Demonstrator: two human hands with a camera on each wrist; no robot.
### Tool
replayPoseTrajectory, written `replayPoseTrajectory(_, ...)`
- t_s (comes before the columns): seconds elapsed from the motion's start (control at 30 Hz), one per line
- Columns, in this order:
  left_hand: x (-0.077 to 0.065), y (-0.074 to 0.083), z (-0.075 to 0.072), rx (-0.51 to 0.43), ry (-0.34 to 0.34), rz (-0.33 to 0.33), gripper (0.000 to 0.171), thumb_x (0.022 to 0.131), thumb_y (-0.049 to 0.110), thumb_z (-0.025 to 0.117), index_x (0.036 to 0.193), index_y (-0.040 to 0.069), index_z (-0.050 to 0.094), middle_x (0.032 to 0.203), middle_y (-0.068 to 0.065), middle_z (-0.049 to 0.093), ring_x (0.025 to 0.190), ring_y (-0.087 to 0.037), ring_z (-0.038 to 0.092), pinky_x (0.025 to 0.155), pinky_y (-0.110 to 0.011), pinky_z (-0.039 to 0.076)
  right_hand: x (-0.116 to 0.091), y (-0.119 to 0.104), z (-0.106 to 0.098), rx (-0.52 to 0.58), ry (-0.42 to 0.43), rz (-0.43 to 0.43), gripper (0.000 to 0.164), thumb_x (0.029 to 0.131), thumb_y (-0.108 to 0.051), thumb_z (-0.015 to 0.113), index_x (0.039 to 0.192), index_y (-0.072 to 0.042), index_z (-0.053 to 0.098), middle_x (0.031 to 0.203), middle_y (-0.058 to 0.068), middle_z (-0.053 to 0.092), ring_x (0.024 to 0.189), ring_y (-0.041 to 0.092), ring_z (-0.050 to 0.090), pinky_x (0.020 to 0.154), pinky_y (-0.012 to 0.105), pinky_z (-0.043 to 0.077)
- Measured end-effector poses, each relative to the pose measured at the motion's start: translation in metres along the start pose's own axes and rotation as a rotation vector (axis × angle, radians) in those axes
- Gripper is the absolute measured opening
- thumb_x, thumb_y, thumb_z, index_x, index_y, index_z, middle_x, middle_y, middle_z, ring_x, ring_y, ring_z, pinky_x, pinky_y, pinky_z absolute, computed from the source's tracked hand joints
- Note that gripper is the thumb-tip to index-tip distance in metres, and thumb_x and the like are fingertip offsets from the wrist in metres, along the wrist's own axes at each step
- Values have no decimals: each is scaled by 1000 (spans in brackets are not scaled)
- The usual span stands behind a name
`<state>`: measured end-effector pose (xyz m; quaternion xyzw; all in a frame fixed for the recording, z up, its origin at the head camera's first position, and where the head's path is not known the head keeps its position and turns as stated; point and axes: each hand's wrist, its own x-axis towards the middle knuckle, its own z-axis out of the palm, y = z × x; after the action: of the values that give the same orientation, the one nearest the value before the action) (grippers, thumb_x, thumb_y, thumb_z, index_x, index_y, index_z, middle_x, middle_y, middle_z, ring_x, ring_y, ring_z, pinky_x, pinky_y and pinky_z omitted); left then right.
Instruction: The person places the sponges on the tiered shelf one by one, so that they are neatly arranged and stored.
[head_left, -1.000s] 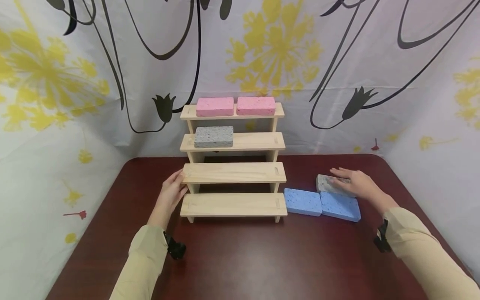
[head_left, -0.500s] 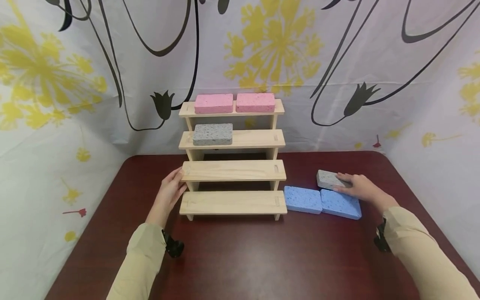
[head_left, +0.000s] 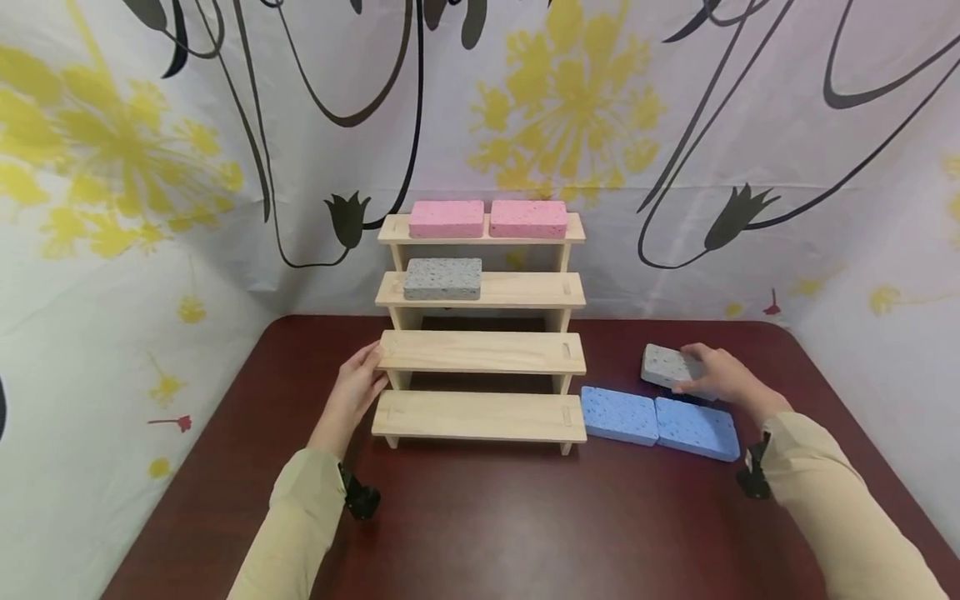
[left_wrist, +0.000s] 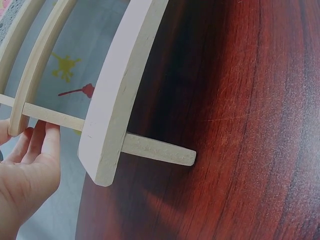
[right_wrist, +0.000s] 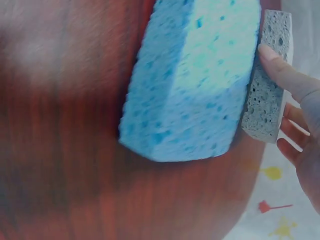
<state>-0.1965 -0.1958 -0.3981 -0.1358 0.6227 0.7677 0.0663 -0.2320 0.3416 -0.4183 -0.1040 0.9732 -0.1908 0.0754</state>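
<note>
My right hand [head_left: 723, 377] grips a grey sponge [head_left: 667, 364], thumb on its near side and fingers behind it, as the right wrist view shows. The sponge is raised a little off the table, just behind two blue sponges [head_left: 618, 414] that lie end to end beside the rack. With my left hand [head_left: 354, 390] I hold the left end of the second step from the bottom of a wooden stepped rack [head_left: 480, 352]. In the left wrist view that hand's thumb and fingers close round the step's end [left_wrist: 20, 117].
Two pink sponges [head_left: 487, 219] sit on the rack's top step. Another grey sponge [head_left: 442, 278] lies at the left of the step below. The dark red table [head_left: 525, 517] ends at a patterned cloth [head_left: 600, 125] behind.
My right hand has gone from lying over the grey sponge to gripping it and lifting it slightly. My left hand stays on the rack. The head view has shifted a little.
</note>
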Motion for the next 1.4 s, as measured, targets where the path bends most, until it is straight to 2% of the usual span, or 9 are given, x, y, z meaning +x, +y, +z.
replayPoseTrajectory(0.1, 0, -2, 0, -2, -4, 1, 47, 100, 21, 35, 145, 10, 25, 150, -13, 25, 137, -22, 27, 114, -35, 24, 1, -7, -6, 10, 20, -21, 83, 77, -35, 72, 133, 12, 34, 124, 37, 42, 107, 46, 44, 88, 62, 39)
replayPoseTrajectory(0.3, 1, -2, -1, -6, -10, 0, 47, 100, 21, 34, 145, 10, 25, 150, -13, 25, 137, -22, 28, 114, -35, 25, 6, -30, -28, -16, 100, -94, 82, 77, -41, 70, 133, 9, 38, 124, 35, 43, 105, 42, 45, 83, 58, 42)
replayPoseTrajectory(0.47, 1, -1, -1, -16, -6, -1, 48, 100, 20, 34, 145, 10, 24, 150, -13, 24, 137, -22, 28, 114, -35, 26, 7, -56, -49, -7, 131, -146, 79, 78, -41, 69, 135, 5, 38, 126, 33, 41, 107, 43, 45, 82, 58, 42)
replayPoseTrajectory(0.77, 0, -1, 0, 7, 6, -18, 49, 100, 23, 35, 146, 12, 22, 151, -12, 22, 138, -21, 26, 114, -34, 26, 6, -105, -75, 7, 212, -249, 75, 79, -36, 71, 137, -1, 39, 133, 26, 39, 120, 44, 39, 95, 61, 36)
replayPoseTrajectory(1.0, 1, 1, -1, -6, 1, -8, 49, 100, 22, 34, 146, 11, 21, 151, -12, 22, 137, -22, 27, 113, -34, 27, 14, -146, -79, 19, 252, -326, 70, 77, -36, 72, 134, -4, 45, 134, 20, 43, 123, 39, 40, 97, 58, 38)
replayPoseTrajectory(1.2, 0, 2, -1, -9, 4, -5, 48, 100, 22, 34, 145, 11, 23, 150, -12, 24, 137, -22, 28, 113, -34, 27, 33, -179, -76, -48, 272, -426, 64, 77, -30, 73, 130, -3, 51, 131, 22, 49, 121, 39, 44, 98, 55, 39)
replayPoseTrajectory(1.4, -2, -2, -1, -30, -14, 2, 48, 100, 21, 35, 145, 9, 23, 150, -12, 23, 138, -22, 27, 114, -35, 25, 53, -203, -71, -106, 230, -475, 61, 79, -36, 70, 129, -6, 52, 133, 22, 47, 122, 39, 44, 101, 53, 37)
